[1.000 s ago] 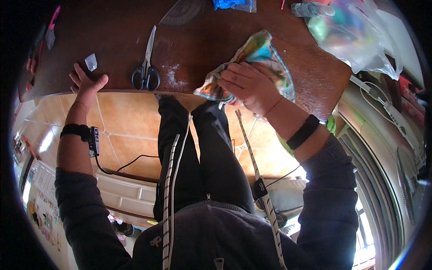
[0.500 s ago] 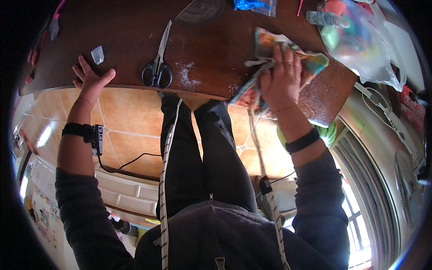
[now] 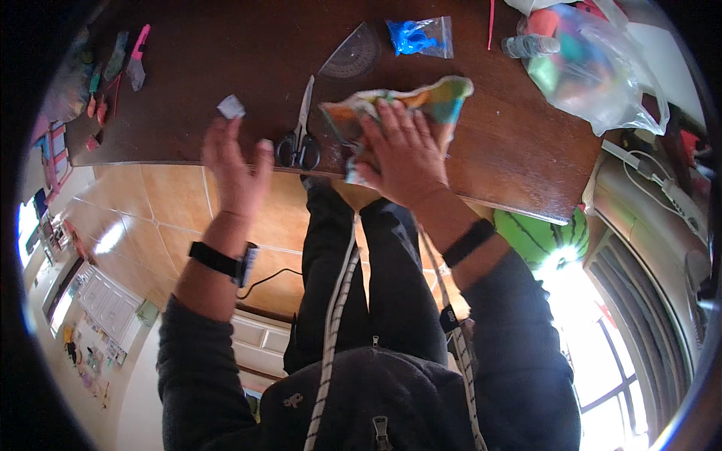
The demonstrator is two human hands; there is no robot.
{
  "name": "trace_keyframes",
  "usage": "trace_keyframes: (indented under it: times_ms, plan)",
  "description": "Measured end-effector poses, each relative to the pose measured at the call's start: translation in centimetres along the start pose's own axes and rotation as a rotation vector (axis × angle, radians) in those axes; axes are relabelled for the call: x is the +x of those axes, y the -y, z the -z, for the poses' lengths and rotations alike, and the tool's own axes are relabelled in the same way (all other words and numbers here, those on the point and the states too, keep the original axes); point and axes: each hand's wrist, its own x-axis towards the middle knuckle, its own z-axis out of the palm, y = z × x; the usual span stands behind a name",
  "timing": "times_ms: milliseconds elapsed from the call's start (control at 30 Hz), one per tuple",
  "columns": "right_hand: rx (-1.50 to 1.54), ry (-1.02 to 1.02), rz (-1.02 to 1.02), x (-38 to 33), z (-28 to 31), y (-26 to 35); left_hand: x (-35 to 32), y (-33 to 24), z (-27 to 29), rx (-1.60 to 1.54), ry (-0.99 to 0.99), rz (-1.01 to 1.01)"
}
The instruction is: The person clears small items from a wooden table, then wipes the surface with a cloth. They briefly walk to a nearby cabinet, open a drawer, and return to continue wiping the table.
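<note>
Cloth slid left; bag maybe toy-filled.

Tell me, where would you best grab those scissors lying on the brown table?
Probably by the black finger loops. The scissors lie flat and closed, loops at the near table edge and blades pointing away, so come from the near side. The left hand is just beside the loops; the right hand presses on the colourful cloth.

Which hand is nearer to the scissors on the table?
Left. The left hand hovers open just beside the scissors' handles; the right hand presses flat on the colourful cloth on their other side.
</note>
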Motion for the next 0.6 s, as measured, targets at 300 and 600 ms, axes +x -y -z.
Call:
trace_keyframes:
  times_ms: [300,600]
  plan:
    - [-0.27,-0.098,-0.53,-5.0,1.5,-3.3,-0.3,-6.0,-0.4,-0.047,0.24,-0.104]
    - [-0.029,-0.117,-0.465,3.6,-3.7,9.0,0.7,0.4,0.9,-0.271,0.131,-0.025]
